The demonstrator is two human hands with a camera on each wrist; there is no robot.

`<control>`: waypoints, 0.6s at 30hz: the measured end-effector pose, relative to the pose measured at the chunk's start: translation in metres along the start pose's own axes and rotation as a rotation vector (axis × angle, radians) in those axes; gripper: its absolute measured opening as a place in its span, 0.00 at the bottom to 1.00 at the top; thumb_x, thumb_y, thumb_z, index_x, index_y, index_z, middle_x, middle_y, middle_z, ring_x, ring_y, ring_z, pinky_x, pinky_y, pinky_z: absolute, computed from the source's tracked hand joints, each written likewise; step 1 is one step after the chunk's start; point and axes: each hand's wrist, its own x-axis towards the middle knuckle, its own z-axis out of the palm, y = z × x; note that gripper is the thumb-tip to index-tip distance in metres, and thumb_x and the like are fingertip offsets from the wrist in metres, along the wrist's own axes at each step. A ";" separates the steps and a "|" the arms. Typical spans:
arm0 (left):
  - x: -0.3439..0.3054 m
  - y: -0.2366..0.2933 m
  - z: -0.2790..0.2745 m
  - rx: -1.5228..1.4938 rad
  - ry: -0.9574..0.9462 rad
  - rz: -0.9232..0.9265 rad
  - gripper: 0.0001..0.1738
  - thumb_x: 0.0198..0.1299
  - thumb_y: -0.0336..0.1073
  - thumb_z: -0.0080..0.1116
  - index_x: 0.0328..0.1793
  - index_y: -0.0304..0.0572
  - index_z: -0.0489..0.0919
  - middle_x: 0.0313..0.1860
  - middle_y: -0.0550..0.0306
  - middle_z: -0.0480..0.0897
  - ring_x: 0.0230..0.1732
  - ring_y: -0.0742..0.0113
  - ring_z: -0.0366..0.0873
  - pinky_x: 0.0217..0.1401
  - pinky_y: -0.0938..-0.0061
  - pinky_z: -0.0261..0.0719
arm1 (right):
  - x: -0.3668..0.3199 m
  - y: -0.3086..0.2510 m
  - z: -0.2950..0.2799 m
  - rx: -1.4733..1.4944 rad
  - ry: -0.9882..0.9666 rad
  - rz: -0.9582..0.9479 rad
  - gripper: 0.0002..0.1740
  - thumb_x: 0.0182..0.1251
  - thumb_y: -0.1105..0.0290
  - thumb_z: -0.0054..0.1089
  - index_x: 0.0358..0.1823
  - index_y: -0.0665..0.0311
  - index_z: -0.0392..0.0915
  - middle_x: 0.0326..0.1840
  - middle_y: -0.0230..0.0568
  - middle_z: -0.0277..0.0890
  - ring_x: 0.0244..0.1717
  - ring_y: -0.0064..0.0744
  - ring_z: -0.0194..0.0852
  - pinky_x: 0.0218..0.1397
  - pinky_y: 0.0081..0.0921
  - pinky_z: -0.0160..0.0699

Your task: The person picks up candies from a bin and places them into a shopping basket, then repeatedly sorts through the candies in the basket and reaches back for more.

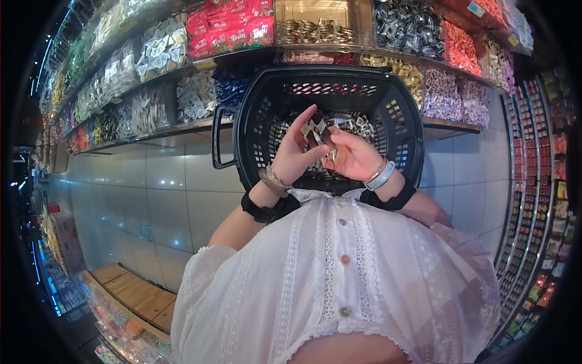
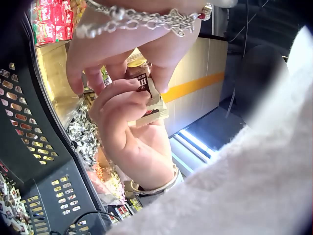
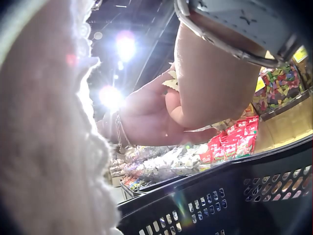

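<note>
Both hands are together over a black shopping basket (image 1: 248,130) in the head view, with a few wrapped candies (image 1: 316,134) in brown and cream wrappers between them. My left hand (image 1: 294,155) holds the candies from the left, its thumb across them and its index finger pointing up. From the other side my right hand (image 1: 359,159) grips them; in the left wrist view its fingers (image 2: 120,105) curl round brown-and-cream wrapped candies (image 2: 142,88). Much of the right palm is hidden in the right wrist view, where a cream wrapper edge (image 3: 172,82) shows between the hands.
Many small wrapped candies (image 1: 362,128) lie in the basket. Beyond its far rim run shelves of candy bins, with red packets (image 1: 230,30) and dark wrapped sweets (image 1: 409,27). A wooden bench-like surface (image 1: 136,294) stands at lower left on the tiled floor (image 1: 151,176).
</note>
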 end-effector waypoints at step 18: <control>-0.001 -0.013 -0.071 0.253 0.288 -0.042 0.36 0.48 0.29 0.56 0.63 0.46 0.54 0.47 0.59 0.71 0.49 0.70 0.67 0.53 0.70 0.63 | 0.026 -0.182 0.039 -1.312 0.165 -0.385 0.23 0.51 0.77 0.56 0.50 0.64 0.60 0.34 0.32 0.69 0.34 0.17 0.68 0.37 0.15 0.67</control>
